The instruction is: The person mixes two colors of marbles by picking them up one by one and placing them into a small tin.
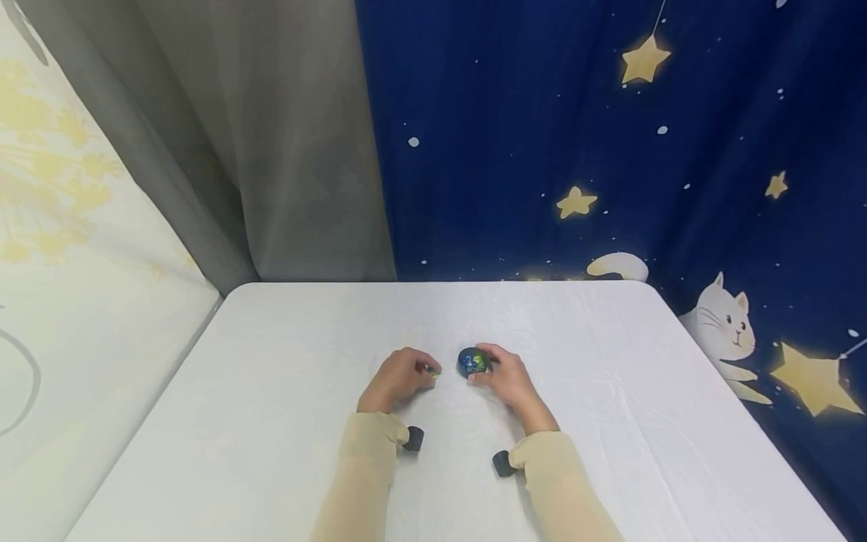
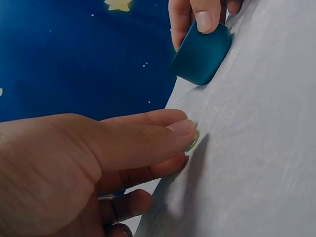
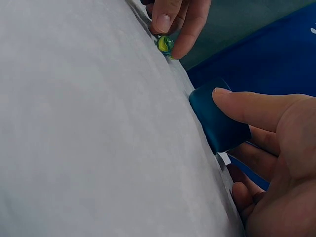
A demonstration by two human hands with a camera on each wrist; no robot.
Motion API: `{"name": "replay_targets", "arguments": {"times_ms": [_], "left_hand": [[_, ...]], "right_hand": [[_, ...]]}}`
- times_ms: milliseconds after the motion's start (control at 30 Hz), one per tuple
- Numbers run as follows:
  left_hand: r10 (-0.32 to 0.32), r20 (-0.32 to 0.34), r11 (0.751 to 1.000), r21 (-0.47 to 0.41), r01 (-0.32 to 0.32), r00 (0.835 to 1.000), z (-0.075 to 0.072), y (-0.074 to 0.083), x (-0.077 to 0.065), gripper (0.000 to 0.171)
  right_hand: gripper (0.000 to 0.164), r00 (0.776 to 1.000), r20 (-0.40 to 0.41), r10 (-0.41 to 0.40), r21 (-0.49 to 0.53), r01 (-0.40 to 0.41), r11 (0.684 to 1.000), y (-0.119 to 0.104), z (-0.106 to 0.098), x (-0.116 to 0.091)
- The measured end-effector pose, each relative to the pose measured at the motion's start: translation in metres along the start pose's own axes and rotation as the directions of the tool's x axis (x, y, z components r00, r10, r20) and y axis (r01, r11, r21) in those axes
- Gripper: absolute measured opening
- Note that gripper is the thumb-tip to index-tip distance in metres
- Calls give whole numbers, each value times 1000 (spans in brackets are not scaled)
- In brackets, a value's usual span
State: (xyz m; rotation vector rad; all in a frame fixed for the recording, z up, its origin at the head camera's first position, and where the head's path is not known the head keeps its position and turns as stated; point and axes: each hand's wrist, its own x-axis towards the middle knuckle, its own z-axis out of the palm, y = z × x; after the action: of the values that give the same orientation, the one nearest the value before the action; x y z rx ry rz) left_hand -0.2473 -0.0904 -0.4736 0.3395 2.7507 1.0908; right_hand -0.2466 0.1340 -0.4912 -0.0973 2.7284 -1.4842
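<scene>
My left hand (image 1: 400, 375) pinches a small glass marble (image 3: 165, 44) with yellow and green swirls between thumb and fingertips, low over the white cloth. In the left wrist view the thumb covers most of the marble. To its right, my right hand (image 1: 509, 379) grips a small teal cup (image 2: 203, 55), thumb on the near side and fingers on the far side. The cup stands roughly upright, its rounded base down at the cloth. Through its mouth, the head view shows several shiny blue and green marbles (image 1: 475, 361) inside. A short gap separates the left fingertips from the cup.
A white cloth covers the table (image 1: 271, 467), whose far edge meets a grey curtain (image 1: 311, 150) and a dark blue curtain (image 1: 488, 150) with stars and a cat. Black wrist devices, one on the left sleeve (image 1: 413, 439) and one on the right sleeve (image 1: 503, 464), jut inward.
</scene>
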Motion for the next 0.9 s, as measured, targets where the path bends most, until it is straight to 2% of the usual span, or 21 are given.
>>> {"name": "replay_targets", "arguments": {"times_ms": [500,900], "left_hand": [[5,-9,1000,18,-5,1000,4,-1,3,23],[23,-43,1000,7,-23,999,5,-1,4,20]], "right_hand": [[58,1000,-2,-2,6,2,1000,-1,0,-1],[58,1000,6,11,32,-12,999,-1,-1,-1]]}}
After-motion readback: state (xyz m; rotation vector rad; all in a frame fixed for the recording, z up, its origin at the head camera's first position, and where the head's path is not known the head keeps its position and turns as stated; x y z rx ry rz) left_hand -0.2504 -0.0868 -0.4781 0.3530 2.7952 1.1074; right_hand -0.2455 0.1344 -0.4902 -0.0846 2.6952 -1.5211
